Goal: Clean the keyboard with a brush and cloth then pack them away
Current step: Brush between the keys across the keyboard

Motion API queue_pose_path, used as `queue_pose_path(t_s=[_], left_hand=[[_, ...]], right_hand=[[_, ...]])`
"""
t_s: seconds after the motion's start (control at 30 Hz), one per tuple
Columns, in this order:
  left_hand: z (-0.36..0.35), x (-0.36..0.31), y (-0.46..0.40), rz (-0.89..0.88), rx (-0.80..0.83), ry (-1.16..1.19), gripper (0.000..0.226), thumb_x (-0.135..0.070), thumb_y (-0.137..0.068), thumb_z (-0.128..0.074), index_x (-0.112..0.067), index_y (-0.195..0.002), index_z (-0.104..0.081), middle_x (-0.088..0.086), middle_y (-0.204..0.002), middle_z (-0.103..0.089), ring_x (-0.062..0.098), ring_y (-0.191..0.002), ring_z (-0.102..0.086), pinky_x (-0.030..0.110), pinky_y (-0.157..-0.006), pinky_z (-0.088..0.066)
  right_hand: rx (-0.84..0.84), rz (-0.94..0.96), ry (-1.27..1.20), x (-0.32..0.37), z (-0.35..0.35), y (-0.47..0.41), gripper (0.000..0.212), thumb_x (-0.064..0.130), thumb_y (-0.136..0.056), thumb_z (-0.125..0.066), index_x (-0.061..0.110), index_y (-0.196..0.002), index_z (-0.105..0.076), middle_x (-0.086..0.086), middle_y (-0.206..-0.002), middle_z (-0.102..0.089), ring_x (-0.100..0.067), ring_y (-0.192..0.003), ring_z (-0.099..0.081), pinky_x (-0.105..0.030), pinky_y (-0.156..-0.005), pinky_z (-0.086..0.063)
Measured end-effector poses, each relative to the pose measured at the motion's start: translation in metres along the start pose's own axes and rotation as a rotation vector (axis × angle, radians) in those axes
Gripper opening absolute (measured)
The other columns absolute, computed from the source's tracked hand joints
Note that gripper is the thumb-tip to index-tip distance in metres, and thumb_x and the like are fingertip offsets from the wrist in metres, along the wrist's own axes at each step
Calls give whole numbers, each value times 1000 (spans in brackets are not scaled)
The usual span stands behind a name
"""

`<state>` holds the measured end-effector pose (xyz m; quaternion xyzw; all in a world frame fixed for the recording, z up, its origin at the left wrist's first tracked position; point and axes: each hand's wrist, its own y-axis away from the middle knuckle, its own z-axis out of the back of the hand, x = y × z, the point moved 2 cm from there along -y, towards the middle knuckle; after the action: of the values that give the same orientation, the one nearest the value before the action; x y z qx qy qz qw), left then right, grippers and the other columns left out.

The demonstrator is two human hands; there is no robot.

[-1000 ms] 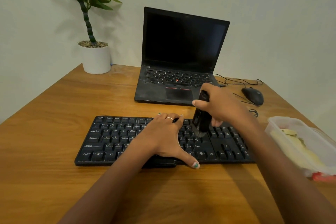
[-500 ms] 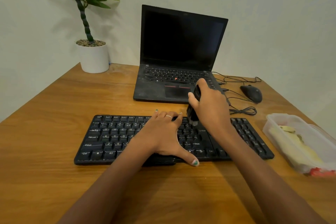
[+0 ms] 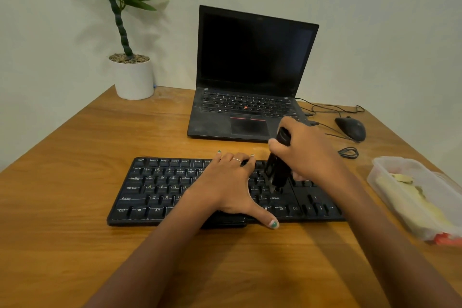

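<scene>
While the keyboard (image 3: 175,190) is pinned to the counter (image 3: 75,245) by the flat, spread-fingered left hand (image 3: 230,187) laid over its middle, a black brush (image 3: 277,170) is clamped in the curled fingers of the right hand (image 3: 307,155), its tip set down among the keys just right of the left hand. Brushing is judged to be under way. Should too much force be applied, a keycap could be levered loose, or dust flicked toward the laptop (image 3: 250,82) behind the keyboard. A clear tub (image 3: 410,192), apparently holding a yellow cloth, is set right of the keyboard
</scene>
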<state>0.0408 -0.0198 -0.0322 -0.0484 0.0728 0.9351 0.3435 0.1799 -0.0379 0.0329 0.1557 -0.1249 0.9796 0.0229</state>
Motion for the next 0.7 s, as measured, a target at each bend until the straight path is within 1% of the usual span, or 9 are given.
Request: queue_pose_path(t_s=[0.07, 0.1, 0.23, 0.3, 0.4, 0.47, 0.53, 0.6, 0.7], left_hand=[[-1, 0, 0, -1, -3, 4, 130, -87, -61, -57, -14, -156, -5, 3, -163, -7, 26, -147, -6, 46, -120, -1], [0, 0, 1, -2, -6, 5, 130, -87, -61, -57, -14, -156, -5, 3, -163, -7, 26, -147, -6, 45, -119, 0], [-1, 0, 1, 4, -6, 9, 131, -88, -61, -56, -15, -156, -4, 1, -163, -5, 24, -148, -5, 44, -119, 0], [-1, 0, 0, 6, -4, 10, 130, -87, -62, -56, -14, -156, -4, 2, -163, -5, 25, -148, -5, 44, -119, -1], [-1, 0, 0, 2, 2, 1, 130, -87, -62, -56, -14, -156, -4, 3, -163, -4, 26, -148, -4, 44, -120, -1], [-1, 0, 0, 3, 5, -2, 131, -87, -61, -56, -14, -156, -4, 3, -163, -3, 26, -148, -4, 44, -120, -2], [-1, -1, 1, 4, 4, 3, 131, -88, -61, -56, -14, -156, -4, 3, -163, -5, 26, -148, -5, 43, -120, -3], [-2, 0, 1, 4, 0, 3, 131, -88, -61, -56, -14, -156, -4, 3, -163, -6, 26, -147, -6, 43, -119, -3], [-1, 0, -1, 5, -3, 1, 131, -88, -62, -56, -13, -156, -5, 3, -163, -6, 26, -148, -6, 44, -120, -2]], right_hand=[[106, -7, 18, 0, 5, 4, 16, 34, -93, -49, 22, -100, -42, -2, -77, -59, -18, -55, -61, -30, -48, -54], [77, -1, 51, 1, 3, 3, 18, 35, -93, -49, 21, -102, -42, -2, -78, -59, -17, -58, -60, -30, -49, -51], [-212, 13, 20, 4, -13, 4, 25, 35, -95, -46, 16, -111, -45, 1, -79, -53, -17, -69, -53, -25, -52, -40], [-160, 5, -13, 0, -8, 6, 22, 34, -96, -46, 17, -110, -43, -2, -80, -58, -16, -66, -56, -23, -48, -43], [96, -14, 2, -3, 7, 10, 19, 37, -95, -45, 22, -106, -39, -1, -73, -57, -13, -50, -60, -20, -43, -50], [65, -8, 69, 0, 5, 7, 22, 38, -95, -45, 21, -108, -41, 1, -74, -55, -16, -58, -61, -26, -50, -52], [-98, 26, 115, 4, -4, 4, 25, 38, -95, -44, 18, -110, -44, 0, -78, -53, -21, -71, -60, -32, -58, -51], [-179, 49, 93, 6, -10, 1, 25, 37, -96, -44, 17, -110, -45, 0, -77, -54, -21, -74, -59, -34, -59, -50], [6, 18, 23, 2, 3, 1, 19, 37, -95, -45, 18, -102, -44, -1, -75, -59, -16, -55, -61, -28, -48, -49]])
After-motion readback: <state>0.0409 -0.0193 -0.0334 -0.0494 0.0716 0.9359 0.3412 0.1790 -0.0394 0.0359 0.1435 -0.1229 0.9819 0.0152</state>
